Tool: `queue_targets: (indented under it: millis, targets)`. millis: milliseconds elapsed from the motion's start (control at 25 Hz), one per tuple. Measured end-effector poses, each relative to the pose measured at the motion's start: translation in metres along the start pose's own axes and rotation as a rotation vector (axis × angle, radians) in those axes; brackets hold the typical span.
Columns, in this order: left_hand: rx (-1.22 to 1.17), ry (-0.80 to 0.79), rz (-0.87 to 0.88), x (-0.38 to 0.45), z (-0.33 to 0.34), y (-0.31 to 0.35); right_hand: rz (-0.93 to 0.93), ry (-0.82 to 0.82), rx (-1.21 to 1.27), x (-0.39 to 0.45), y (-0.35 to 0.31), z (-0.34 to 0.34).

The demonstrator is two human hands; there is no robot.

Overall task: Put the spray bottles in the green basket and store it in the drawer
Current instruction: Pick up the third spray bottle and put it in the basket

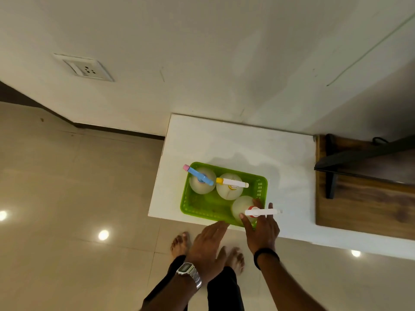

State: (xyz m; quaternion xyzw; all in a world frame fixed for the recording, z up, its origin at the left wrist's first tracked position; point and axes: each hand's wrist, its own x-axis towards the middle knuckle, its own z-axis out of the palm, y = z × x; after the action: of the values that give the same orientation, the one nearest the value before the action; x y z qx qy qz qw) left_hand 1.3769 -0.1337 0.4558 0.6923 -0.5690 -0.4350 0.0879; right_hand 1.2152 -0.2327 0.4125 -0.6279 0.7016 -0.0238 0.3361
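A green basket [202, 207] sits near the front edge of a white cabinet top [235, 142]. Three translucent spray bottles stand upright inside it: one with a blue and pink head [202, 182] at the back left, one with a white and yellow head [229, 190] in the middle, and one with a white and red head [241, 206] at the front right. My right hand [261, 227] is around that front right bottle, fingers spread about its neck. My left hand [207, 241] lies flat, fingertips touching the basket's front rim, holding nothing.
A dark wooden surface [359, 198] with a black stand [332, 171] adjoins the cabinet on the right. A wall with a socket [88, 69] rises behind. Beige floor tiles spread to the left, and my bare feet [179, 243] stand below the cabinet's front edge.
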Motion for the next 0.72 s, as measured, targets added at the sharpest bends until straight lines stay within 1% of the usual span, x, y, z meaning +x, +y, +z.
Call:
queue_targets:
  millis: [80, 120, 160, 240, 280, 320, 360, 440, 480, 520, 600, 720]
  targets:
    - [-0.121, 0.061, -0.091, -0.015, 0.004, -0.032, -0.011, 0.011, 0.036, 0.001, 0.003, 0.006]
    - [-0.247, 0.112, -0.217, -0.021, 0.005, -0.048, -0.017, 0.039, 0.066, -0.001, 0.003, 0.007]
    - [-0.389, 0.196, -0.371, -0.023, 0.003, -0.067, -0.018, 0.075, 0.104, -0.005, 0.003, 0.008]
    - [-0.595, 0.429, -0.681, -0.021, -0.005, -0.109, -0.005, 0.162, 0.177, -0.019, 0.008, 0.009]
    - [-0.643, 0.497, -0.777, -0.017, -0.012, -0.130, 0.000, 0.194, 0.196, -0.030, 0.011, 0.011]
    - [-0.677, 0.523, -0.828, -0.009, -0.021, -0.147, 0.011, 0.207, 0.198, -0.041, 0.017, 0.014]
    - [-0.704, 0.516, -0.830, 0.001, -0.028, -0.165, 0.030, 0.203, 0.191, -0.053, 0.024, 0.019]
    - [-0.723, 0.437, -0.727, 0.025, -0.039, -0.191, 0.110, 0.167, 0.191, -0.075, 0.040, 0.033]
    - [-0.700, 0.394, -0.694, 0.034, -0.041, -0.195, 0.159, 0.133, 0.193, -0.084, 0.046, 0.039]
    - [-0.700, 0.393, -0.693, 0.040, -0.038, -0.194, 0.200, 0.093, 0.191, -0.091, 0.050, 0.046]
    - [-0.745, 0.455, -0.706, 0.040, -0.027, -0.193, 0.246, 0.019, 0.183, -0.100, 0.056, 0.058]
    - [-0.807, 0.602, -0.762, 0.028, -0.020, -0.195, 0.254, -0.045, 0.188, -0.102, 0.053, 0.069]
